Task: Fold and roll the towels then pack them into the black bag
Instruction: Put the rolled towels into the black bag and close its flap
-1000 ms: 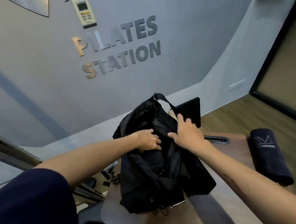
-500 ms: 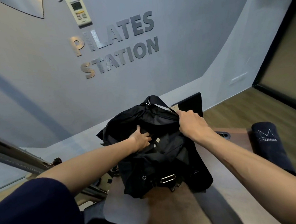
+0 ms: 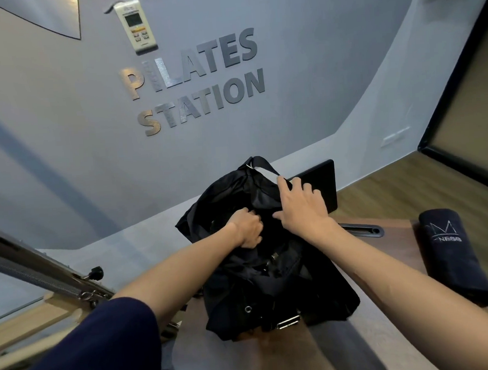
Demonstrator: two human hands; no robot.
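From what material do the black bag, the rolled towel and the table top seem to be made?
Black bag: thin woven synthetic, probably nylon; it creases sharply with a slight sheen, and carries metal buckles.
Rolled towel: soft matte navy cloth, probably terry cotton; fuzzy surface, pale logo.
Table top: brown wood-look surface, smooth; whether veneer or laminate, I cannot tell.

Bag at centre on table; left hand and right hand on its far upper part, side by side. Rolled towel on table, right of bag, apart. Tablet behind bag. Remote on far wall, above lettering.
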